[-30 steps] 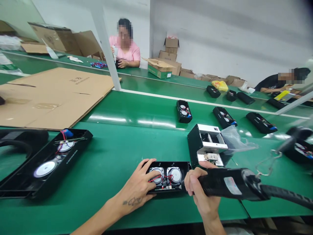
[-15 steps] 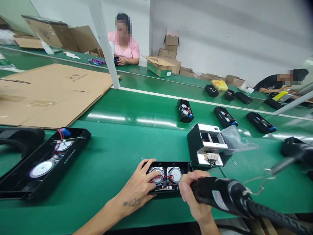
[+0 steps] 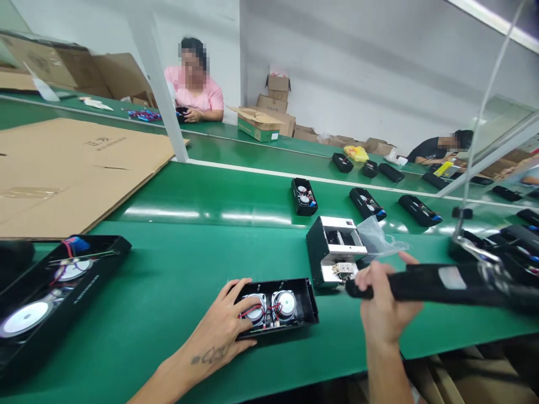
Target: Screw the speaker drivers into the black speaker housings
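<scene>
My left hand (image 3: pixel 229 318) grips the left end of an open black speaker housing (image 3: pixel 304 303), thumb along its near side and fingers over the far wall and inside. Two round speakers (image 3: pixel 284 305) with red and black wires sit in the housing. In my right hand (image 3: pixel 384 308) is a black electric screwdriver (image 3: pixel 425 282), held nearly level and blurred by motion. Its front end points left, close to the front of a black and silver screw feeder (image 3: pixel 315 252). Whether the tip touches the feeder I cannot tell.
A larger-looking open speaker housing (image 3: pixel 84 297) lies at left, near a flat cardboard sheet (image 3: pixel 84 168). Several black housings (image 3: pixel 366 203) lie across the bench. A clear plastic bag (image 3: pixel 379 238) lies behind the feeder. Two people (image 3: pixel 202 101) sit beyond the bench.
My right hand has carried the electric screwdriver away from the speaker housing, rightward to the screw feeder. The left hand stays on the housing. The view has swung somewhat to the right.
</scene>
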### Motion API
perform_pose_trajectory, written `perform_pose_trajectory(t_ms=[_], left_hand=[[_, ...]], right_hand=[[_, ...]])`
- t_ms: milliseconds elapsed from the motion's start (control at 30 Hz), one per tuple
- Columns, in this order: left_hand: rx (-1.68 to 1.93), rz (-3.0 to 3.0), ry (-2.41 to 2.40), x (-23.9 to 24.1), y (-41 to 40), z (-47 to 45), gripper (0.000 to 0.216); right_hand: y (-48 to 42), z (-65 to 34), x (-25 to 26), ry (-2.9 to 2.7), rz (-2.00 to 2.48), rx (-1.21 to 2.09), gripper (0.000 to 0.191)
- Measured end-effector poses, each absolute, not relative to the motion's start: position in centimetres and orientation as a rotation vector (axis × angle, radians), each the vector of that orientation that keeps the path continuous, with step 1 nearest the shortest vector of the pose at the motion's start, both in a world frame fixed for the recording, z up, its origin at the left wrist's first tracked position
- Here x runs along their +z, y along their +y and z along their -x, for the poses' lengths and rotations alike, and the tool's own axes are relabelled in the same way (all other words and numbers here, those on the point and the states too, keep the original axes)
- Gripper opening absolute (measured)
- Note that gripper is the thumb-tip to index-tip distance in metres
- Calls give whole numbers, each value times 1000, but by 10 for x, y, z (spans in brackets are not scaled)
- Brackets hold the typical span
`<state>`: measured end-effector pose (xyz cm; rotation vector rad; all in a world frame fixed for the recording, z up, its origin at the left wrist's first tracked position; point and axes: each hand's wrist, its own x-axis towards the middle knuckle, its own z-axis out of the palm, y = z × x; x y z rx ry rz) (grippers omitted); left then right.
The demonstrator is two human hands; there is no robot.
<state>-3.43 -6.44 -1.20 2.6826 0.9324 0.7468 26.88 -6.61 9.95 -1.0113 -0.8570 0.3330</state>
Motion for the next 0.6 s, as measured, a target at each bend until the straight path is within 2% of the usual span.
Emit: perform_pose_trajectory(t_ms=[100,233,400,500,600], left_hand=[[773,-2687,973,-13,-67,28,26],[808,-2681,980,-17,-69,22,29],[799,-2684,995,-18,-70,22,27],[744,-2682,1018,-17,-72,21,26],[685,-2671,1026,-14,-74,21,25]], right_hand=[[-34,-305,101,-851,1155,193,51],[-17,-320,86,-960,1255,234,47],[-45,-307,84,-1058,1263,649,46],[-76,-280,89,-1015,1071,909,41],[-100,-239,92,-980,808,994,34]])
